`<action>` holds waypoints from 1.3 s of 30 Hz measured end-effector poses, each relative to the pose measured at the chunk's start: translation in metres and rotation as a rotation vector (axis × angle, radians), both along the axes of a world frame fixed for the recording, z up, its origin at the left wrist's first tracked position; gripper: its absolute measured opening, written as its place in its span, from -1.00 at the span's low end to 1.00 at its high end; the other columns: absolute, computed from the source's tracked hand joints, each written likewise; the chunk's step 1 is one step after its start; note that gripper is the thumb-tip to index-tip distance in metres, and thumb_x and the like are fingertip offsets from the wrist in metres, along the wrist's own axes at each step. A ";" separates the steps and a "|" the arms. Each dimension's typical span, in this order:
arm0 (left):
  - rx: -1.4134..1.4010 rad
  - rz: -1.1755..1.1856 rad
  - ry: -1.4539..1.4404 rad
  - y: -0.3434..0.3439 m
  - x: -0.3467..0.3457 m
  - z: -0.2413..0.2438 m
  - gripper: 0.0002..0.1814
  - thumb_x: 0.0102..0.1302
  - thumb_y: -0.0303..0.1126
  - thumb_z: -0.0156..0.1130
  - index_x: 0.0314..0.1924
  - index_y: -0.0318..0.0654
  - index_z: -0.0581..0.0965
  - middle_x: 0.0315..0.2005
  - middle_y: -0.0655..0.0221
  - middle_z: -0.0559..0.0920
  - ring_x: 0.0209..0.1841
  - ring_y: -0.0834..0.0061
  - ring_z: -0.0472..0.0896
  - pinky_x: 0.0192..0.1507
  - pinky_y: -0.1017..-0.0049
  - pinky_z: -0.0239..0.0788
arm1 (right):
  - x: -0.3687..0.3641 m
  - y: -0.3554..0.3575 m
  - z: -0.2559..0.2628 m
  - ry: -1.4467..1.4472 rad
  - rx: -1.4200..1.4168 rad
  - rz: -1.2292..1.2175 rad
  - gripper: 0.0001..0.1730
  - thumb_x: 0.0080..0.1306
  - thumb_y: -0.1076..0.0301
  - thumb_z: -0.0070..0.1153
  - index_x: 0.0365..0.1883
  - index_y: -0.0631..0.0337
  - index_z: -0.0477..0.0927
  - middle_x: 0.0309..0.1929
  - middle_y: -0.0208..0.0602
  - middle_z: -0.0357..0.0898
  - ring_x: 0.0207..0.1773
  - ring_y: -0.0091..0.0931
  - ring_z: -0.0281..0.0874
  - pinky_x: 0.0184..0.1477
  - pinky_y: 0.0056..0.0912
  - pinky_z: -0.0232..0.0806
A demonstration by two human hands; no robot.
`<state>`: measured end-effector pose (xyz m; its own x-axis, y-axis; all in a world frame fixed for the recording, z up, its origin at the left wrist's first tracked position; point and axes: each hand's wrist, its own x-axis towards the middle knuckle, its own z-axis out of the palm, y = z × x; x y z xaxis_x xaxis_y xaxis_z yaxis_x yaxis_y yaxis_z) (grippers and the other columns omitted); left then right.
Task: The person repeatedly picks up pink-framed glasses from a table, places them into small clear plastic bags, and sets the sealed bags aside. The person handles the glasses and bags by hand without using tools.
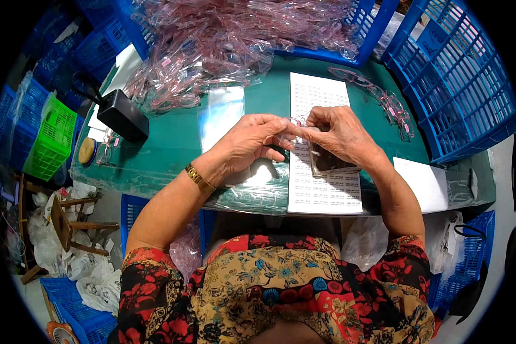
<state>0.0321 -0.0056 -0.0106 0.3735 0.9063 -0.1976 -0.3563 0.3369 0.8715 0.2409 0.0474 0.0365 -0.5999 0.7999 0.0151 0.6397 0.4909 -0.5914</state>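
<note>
A pair of pink-framed eyeglasses (299, 122) is between my two hands, above a printed sheet of small labels (320, 92). My left hand (258, 137) holds one side of it, with the lower fingers spread. With thumb and forefinger pinched at the frame, my right hand (337, 133) touches the other side; what exactly these fingertips grip is hard to see. Under my right hand a dark flat device, perhaps a phone (331, 157), lies on the sheet. Clear plastic sleeves (221, 112) lie left of the sheet. More pink eyeglasses (389, 103) lie in a row at the right.
A large heap of bagged pink eyeglasses (241, 30) spills from a blue crate (365, 51) at the back. A blue plastic basket (460, 86) stands right, a black box (122, 115) and a round yellow pad (87, 150) left. White paper (421, 185) lies at the table's right edge.
</note>
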 end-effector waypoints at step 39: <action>0.061 -0.044 -0.015 -0.005 -0.002 0.020 -0.70 0.23 -0.50 0.29 -0.04 -0.45 0.54 -0.22 0.36 0.58 -0.26 0.60 0.60 -0.42 0.74 0.56 | 0.026 0.040 -0.008 0.191 0.109 -0.169 -0.39 0.17 -0.18 0.26 -0.18 0.27 0.61 -0.22 -0.04 0.65 -0.20 -0.34 0.62 -0.16 -0.31 0.46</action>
